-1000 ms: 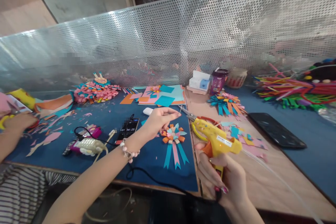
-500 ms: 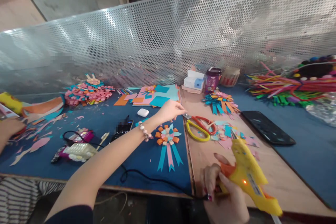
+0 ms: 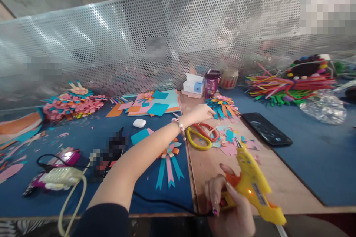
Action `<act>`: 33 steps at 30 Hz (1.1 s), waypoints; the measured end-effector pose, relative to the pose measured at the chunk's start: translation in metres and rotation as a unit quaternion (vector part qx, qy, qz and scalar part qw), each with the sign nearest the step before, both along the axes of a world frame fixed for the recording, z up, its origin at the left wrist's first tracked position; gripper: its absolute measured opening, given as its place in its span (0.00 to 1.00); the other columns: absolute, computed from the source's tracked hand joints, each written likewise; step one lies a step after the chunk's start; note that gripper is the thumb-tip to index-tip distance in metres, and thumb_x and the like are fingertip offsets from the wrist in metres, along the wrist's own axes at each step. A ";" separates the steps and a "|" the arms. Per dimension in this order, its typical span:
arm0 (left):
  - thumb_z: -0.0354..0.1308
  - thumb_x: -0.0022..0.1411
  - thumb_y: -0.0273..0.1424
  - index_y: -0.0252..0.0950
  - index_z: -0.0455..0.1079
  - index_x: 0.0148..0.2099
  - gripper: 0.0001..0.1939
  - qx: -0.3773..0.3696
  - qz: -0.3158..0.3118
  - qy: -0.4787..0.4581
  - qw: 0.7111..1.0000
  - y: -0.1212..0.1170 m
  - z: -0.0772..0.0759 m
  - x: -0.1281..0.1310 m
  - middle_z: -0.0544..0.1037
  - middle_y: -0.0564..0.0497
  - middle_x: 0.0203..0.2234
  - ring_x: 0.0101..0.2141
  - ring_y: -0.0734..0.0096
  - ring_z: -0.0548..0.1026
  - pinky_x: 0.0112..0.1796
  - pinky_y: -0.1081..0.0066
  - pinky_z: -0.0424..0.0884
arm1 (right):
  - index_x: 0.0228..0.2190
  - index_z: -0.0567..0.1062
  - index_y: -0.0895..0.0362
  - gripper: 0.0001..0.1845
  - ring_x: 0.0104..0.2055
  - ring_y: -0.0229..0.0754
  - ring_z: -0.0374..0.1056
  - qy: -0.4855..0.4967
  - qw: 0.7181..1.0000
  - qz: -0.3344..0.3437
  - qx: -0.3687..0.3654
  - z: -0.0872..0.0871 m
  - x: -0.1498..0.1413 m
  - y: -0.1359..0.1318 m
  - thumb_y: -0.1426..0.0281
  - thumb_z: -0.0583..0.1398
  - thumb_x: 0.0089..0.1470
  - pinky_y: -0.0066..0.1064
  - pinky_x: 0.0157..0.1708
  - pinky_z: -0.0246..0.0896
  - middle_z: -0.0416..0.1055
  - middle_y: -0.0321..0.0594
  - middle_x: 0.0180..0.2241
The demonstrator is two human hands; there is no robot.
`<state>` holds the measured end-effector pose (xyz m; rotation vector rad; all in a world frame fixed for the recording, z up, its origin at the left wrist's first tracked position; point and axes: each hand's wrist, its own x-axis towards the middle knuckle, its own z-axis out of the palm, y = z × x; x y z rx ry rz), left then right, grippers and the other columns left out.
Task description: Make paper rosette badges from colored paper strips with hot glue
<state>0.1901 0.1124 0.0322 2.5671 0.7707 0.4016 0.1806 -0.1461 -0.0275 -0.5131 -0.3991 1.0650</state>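
Note:
My right hand (image 3: 230, 203) is wrapped around the handle of a yellow hot glue gun (image 3: 254, 181), its small light glowing and its nozzle aimed away from me. My left hand (image 3: 202, 113) reaches over the scissors, fingers stretched out at the edge of a pile of paper ribbon rosettes (image 3: 226, 108); whether they touch the pile I cannot tell. Under that hand lie scissors with red and yellow handles (image 3: 198, 144). A teal, pink and orange paper rosette (image 3: 170, 159) with forked tails rests on the blue mat, partly hidden by my left forearm.
Paper scraps (image 3: 229, 146) are strewn beside the scissors. A black phone (image 3: 265, 129) lies at the right, with pipe cleaners (image 3: 292, 85) behind. Colored paper sheets (image 3: 169, 96), a white earbud case (image 3: 139, 123) and pink rosettes (image 3: 72, 105) are leftward. A black cord (image 3: 164, 202) runs to the glue gun.
My left hand has moved right, from near the scissors' blades to the rosette pile, and its fingers have spread. The view has turned right. My right hand still holds the glue gun.

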 end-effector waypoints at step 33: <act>0.58 0.61 0.34 0.40 0.66 0.58 0.23 0.022 0.330 0.130 0.935 -0.059 -0.023 -0.269 0.73 0.44 0.52 0.53 0.54 0.70 0.51 0.67 0.64 | 0.43 0.70 0.51 0.13 0.14 0.33 0.48 -0.035 0.996 0.072 -0.049 0.016 -0.011 0.006 0.71 0.53 0.56 0.27 0.15 0.43 0.59 0.29 0.14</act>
